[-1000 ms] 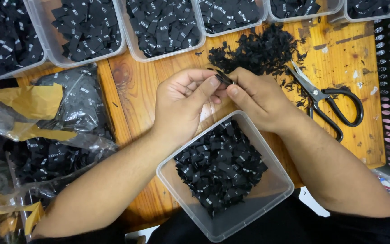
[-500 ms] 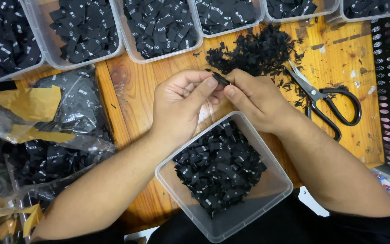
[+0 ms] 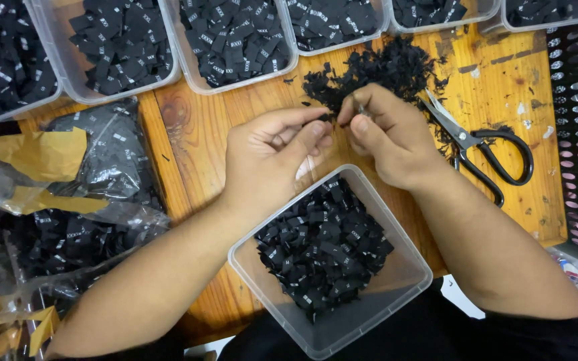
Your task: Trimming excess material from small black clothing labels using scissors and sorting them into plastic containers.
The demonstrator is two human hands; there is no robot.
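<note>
Nearest the body, below both hands, a clear tub [image 3: 396, 294] of black labels sits ready to catch pieces. Above it, the left hand [image 3: 272, 157] and right hand [image 3: 382, 137] pinch one small black label [image 3: 332, 117] between fingertips. Beyond lie a loose pile [image 3: 382, 70] and, to the right, scissors [image 3: 483, 150].

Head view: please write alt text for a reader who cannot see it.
Two bare hands, left hand and right hand, pinch a small black label above a clear tub of black labels. Black scissors lie right.
</note>
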